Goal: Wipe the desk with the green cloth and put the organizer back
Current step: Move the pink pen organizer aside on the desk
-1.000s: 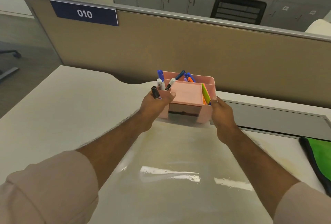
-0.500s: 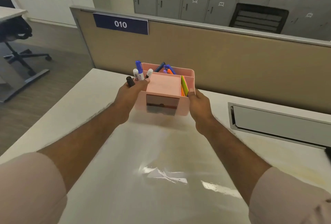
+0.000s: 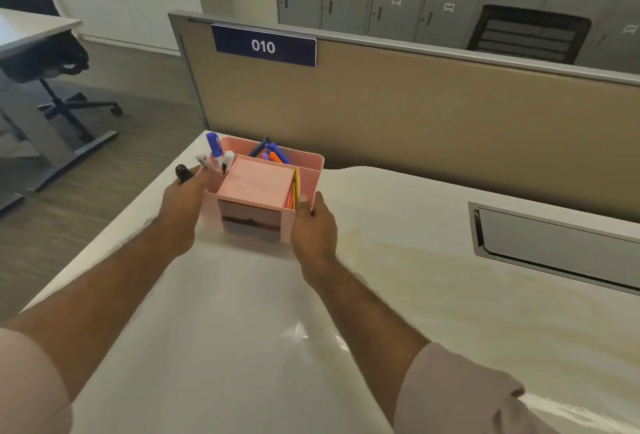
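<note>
A pink desk organizer (image 3: 308, 175) with markers, pens and a pad of pink notes sits near the far left corner of the white desk (image 3: 398, 260). My left hand (image 3: 181, 206) grips its left side, the thumb hooked over the rim beside a black marker (image 3: 183, 173). My right hand (image 3: 313, 225) clasps its right front corner. Whether the organizer's base touches the desk I cannot tell. The green cloth is out of view.
A tan partition (image 3: 415, 111) with a blue "010" label (image 3: 265, 46) stands right behind the organizer. A grey cable hatch (image 3: 554, 243) lies in the desk at the right. The desk's left edge drops to the floor, where an office chair (image 3: 59, 80) stands.
Both hands have carried the organizer leftwards along the partition, from beside the cable hatch to the desk's far left corner. The view has swung left, and the green cloth has left the frame.
</note>
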`<action>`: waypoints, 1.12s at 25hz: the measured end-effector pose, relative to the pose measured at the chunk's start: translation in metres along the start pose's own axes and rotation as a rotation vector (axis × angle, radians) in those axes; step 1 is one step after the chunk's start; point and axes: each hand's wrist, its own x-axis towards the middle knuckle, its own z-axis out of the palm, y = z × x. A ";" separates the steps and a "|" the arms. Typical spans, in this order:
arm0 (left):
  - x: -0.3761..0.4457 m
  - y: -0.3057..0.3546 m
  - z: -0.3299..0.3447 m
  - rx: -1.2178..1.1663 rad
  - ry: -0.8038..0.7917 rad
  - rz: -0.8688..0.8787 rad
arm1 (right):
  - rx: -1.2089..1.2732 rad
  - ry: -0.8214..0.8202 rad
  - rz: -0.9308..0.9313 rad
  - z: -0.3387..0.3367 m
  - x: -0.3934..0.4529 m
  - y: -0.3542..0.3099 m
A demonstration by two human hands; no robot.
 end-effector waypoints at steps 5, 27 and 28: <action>0.017 -0.006 -0.015 -0.002 -0.076 -0.022 | -0.033 -0.011 0.042 0.022 -0.004 0.006; -0.131 -0.030 0.083 0.980 -0.042 1.172 | -0.566 0.136 -0.443 -0.172 -0.014 0.067; -0.147 -0.035 0.104 0.997 -0.087 1.172 | -0.600 0.169 -0.441 -0.198 -0.018 0.077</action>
